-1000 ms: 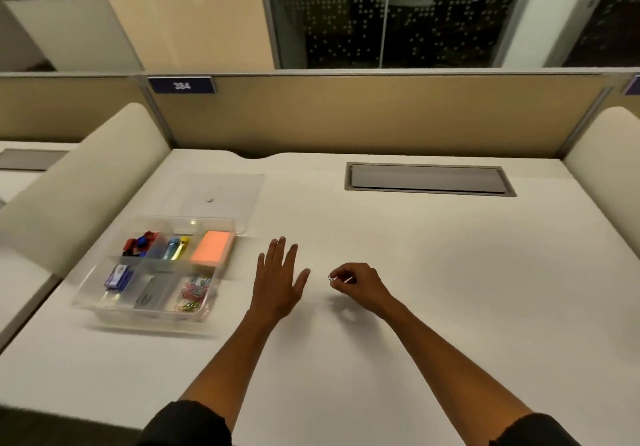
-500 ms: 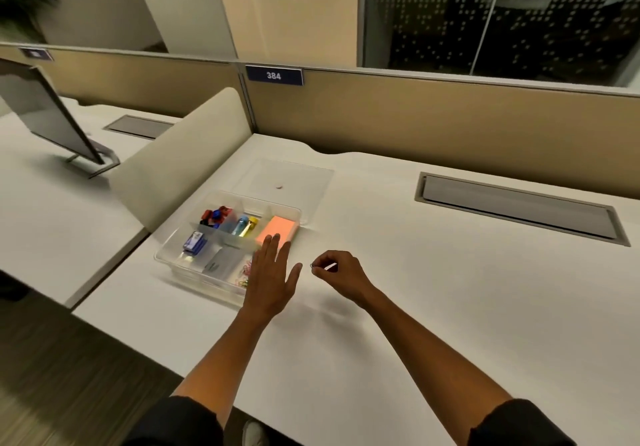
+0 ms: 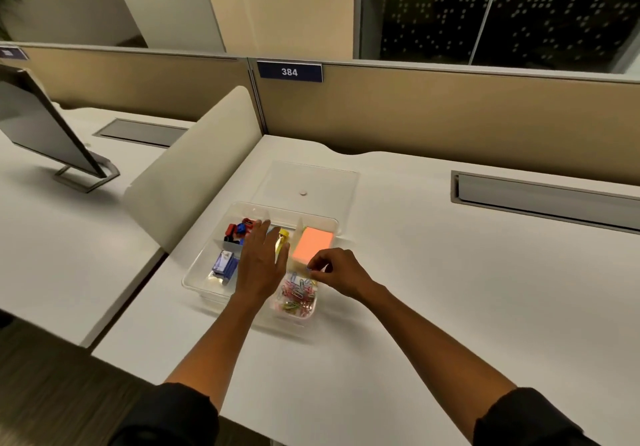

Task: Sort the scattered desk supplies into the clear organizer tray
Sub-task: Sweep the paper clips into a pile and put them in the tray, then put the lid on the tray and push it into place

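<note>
Pinched between thumb and fingertips, something too small for me to identify sits in my right hand (image 3: 337, 274), which hovers over the right edge of the clear organizer tray (image 3: 194, 281), directly above the near-right compartment where a heap of coloured paper clips (image 3: 297, 293) lies. From my remote seat I see the pinch just above the far end of that heap and just in front of the orange sticky-note pad (image 3: 312, 243), which fills the far-right compartment. My left hand (image 3: 261, 263) is spread flat, fingers straight and together, palm down over the middle of the tray, gripping nothing; whether it touches the tray I cannot tell. Past its fingertips, a yellow item (image 3: 284, 237) shows in the far-middle compartment, and red and blue binder clips (image 3: 239, 229) sit in the far-left one. A blue box (image 3: 224, 265) lies in the near-left compartment, just left of my flat hand. The tray rests on a white desk (image 3: 450, 289), and its clear lid (image 3: 306, 185) lies flat just beyond it, touching or nearly touching the far rim. A tan partition carries a plate reading 384 (image 3: 289, 71), and a monitor (image 3: 41, 126) stands on the neighbouring desk to the left.
</note>
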Available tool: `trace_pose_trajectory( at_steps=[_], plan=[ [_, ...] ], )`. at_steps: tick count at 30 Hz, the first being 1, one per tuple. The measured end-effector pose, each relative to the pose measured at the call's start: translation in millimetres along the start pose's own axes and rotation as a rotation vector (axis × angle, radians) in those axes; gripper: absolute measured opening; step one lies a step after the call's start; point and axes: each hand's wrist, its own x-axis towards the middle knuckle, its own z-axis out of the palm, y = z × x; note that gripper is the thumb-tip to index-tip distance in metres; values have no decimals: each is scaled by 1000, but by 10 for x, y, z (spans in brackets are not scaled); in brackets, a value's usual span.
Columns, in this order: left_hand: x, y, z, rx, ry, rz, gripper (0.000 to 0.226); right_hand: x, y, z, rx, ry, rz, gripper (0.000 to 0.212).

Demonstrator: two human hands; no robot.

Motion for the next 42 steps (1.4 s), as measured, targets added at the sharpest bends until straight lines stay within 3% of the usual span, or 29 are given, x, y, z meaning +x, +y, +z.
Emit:
trace_pose_trajectory(
  at_steps=[6,9,14,20,26,27,33,36,42],
  plan=[
    [452,-528,-49,-44,-43,34,53,196,11,121,-116,-37,21,19],
    [651,-694,-47,-43,-84,50,57,258,-3,90,-76,148,74,14],
    [912,-937,-47,-105,-110,70,44,413,52,46,67,533,234,7],
    [1207,-1336,-51,-201,-139,3,43,592,182,65,199,698,447,16],
    [1547,-1561,-69,-376,-126,-166,40,903,287,8,322,706,623,18],
    [1599,-1589,-46,-402,-155,-203,40,962,304,-11,334,694,655,6],
    [1823,-1588,76,-416,-432,-263,49,1243,416,-80,352,640,748,24],
    [1895,-1612,196,-428,-496,-284,49,1375,443,-100,320,615,776,25],
    [1988,-1591,309,-479,-468,-359,49,1552,533,-168,350,619,856,29]
  ],
)
